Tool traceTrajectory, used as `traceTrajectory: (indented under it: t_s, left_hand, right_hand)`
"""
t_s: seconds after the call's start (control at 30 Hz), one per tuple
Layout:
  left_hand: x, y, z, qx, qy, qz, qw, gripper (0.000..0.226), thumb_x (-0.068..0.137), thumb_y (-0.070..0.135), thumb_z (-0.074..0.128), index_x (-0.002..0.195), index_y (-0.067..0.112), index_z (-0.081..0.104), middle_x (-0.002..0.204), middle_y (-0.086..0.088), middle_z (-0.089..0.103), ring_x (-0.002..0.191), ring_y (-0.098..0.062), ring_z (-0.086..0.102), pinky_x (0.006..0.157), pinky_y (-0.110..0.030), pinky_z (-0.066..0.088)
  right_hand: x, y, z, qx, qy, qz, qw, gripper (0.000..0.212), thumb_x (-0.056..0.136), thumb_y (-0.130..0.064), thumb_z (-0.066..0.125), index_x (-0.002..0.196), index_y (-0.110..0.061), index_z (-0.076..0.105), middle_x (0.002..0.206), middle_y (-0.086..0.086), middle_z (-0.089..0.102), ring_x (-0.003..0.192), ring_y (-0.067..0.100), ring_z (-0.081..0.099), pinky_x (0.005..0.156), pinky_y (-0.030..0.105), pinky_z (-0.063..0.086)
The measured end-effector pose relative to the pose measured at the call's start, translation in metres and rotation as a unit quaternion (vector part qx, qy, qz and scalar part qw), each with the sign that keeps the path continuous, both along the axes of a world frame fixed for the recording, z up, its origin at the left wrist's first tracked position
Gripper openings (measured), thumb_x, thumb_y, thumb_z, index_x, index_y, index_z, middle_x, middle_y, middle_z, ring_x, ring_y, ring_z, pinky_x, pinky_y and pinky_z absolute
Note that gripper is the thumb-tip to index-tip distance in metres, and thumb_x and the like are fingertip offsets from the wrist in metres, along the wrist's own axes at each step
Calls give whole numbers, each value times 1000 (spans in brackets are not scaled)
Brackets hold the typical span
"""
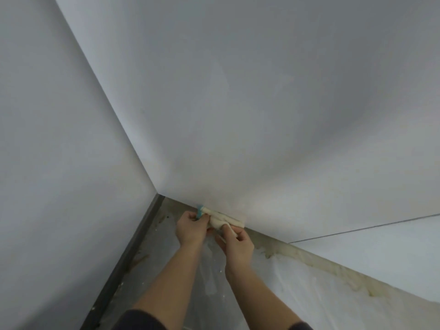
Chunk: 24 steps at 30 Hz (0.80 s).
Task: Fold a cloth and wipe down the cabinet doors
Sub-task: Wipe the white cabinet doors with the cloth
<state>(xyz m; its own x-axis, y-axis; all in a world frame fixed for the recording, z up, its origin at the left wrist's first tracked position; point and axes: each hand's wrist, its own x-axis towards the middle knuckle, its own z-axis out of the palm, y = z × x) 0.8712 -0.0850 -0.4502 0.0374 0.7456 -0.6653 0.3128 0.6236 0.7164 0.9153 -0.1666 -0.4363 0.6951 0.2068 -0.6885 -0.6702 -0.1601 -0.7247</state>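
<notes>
soft, light, likely limp cloth [225,220] (teal tag) bunched by the bottom-left corner of the cabinet door [238,115], left hand [190,228] and right hand [238,246] fingers curled round its ends, the sensible hold for folding.

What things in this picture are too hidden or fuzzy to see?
1. Head view: how the cloth is folded, because the left hand and right hand cover much of it.
2. Head view: the top of the cabinet door, cut off by the picture's upper edge.
3. Head view: what the brownish marks on the floor are, because they are too blurred.
4. Head view: what lies under the plastic sheet, because the sheet covers it.
</notes>
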Motion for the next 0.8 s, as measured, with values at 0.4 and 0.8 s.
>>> traceTrajectory:
  t_s: [0.4, 0.8]
  left_hand:
    - [-4, 11, 22, -78, -82, 119, 986, 19, 79, 0, 70, 73, 6, 53, 77, -19, 61, 62, -26, 59, 54, -29, 55]
    - [-21, 17, 171, 64, -218, 186, 956, 15, 84, 3, 67, 75, 7, 55, 73, -15, 61, 52, -18, 58, 45, -17, 50]
  right_hand:
    - [-2, 12, 20, 43, 42, -41, 997, 10, 87, -2, 65, 94, 6, 67, 86, 15, 71, 70, 17, 69, 62, 24, 55]
    - [-17, 18, 161, 153, -113, 23, 982, 9, 84, -2, 68, 91, -4, 74, 90, 12, 74, 83, 23, 71, 68, 24, 57]
